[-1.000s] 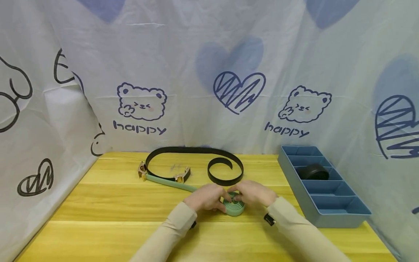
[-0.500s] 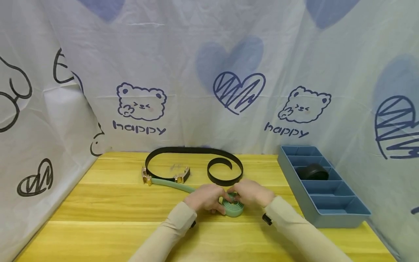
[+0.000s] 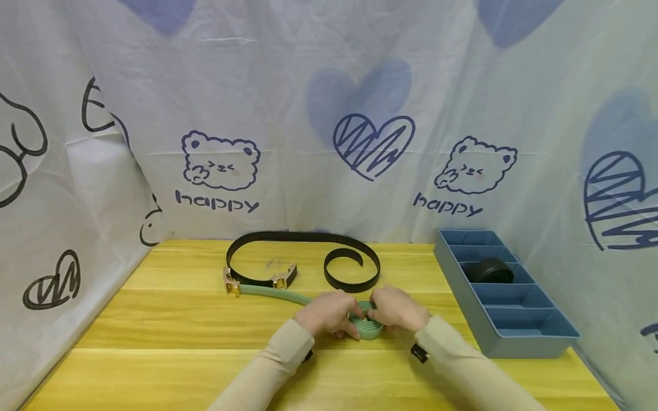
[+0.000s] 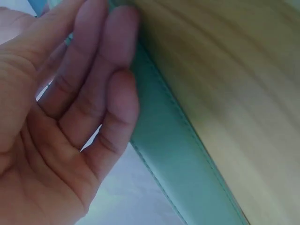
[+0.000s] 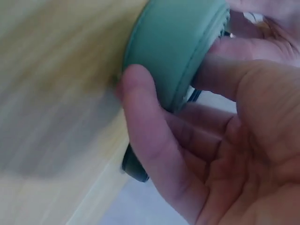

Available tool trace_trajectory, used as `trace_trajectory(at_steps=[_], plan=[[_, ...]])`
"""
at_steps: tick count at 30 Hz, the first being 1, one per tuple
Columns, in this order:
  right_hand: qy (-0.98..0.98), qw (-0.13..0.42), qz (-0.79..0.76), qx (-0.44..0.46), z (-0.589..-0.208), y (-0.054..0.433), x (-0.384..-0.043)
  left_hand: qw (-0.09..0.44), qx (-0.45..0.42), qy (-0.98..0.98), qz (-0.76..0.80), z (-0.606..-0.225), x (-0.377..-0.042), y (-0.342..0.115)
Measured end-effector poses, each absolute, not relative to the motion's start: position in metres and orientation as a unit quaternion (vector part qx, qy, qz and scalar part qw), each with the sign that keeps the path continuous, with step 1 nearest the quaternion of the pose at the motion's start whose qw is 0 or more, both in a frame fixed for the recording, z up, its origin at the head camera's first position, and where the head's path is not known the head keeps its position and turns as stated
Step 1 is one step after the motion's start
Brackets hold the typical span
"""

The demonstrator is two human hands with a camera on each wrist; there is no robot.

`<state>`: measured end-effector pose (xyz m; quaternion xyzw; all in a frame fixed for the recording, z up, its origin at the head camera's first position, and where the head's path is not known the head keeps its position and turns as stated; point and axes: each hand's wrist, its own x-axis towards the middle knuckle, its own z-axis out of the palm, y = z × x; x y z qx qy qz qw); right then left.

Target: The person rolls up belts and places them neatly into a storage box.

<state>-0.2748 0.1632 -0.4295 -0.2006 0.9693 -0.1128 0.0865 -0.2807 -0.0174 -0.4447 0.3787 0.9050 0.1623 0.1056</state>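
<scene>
A light green belt [image 3: 368, 331] stands on edge, its right part rolled into a coil and its loose length running left to a gold-coloured buckle [image 3: 231, 283]. My left hand [image 3: 329, 312] holds the coil's left side, thumb at the front. In the left wrist view, its curled fingers lie along the stitched green strap [image 4: 173, 154]. From the right, my right hand [image 3: 398, 309] grips the coil. The right wrist view has its thumb inside the rolled layers and a finger against the outer face of the coil [image 5: 173, 47]. The coil's centre is partly hidden by fingers.
Behind the hands, a black belt [image 3: 303, 236] with a gold-coloured buckle [image 3: 280, 281] lies in a loose curve on the wooden table [image 3: 169, 325]. At the right stands a blue-grey divided box [image 3: 529, 346], with a rolled black item [image 3: 490, 270] in its middle compartment. A printed cloth hangs behind.
The green belt's buckle has slid right and a little nearer, beside the black belt. Both hands have stayed at the coil, with only small finger shifts.
</scene>
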Motion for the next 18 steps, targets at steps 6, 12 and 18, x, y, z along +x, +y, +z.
trace_trajectory(at_steps=[6,12,18], plan=[[0.958,-0.014,-0.011,-0.285,-0.431,0.162,-0.277,0.116,0.369,0.904,0.184,-0.444,-0.282,-0.02],[0.939,-0.054,0.036,-0.338,-0.436,0.16,-0.285,0.104,0.389,0.902,0.155,-0.446,-0.285,-0.021],[0.922,-0.034,-0.005,-0.387,-0.438,0.17,-0.296,0.063,0.411,0.901,0.126,-0.45,-0.29,-0.021]])
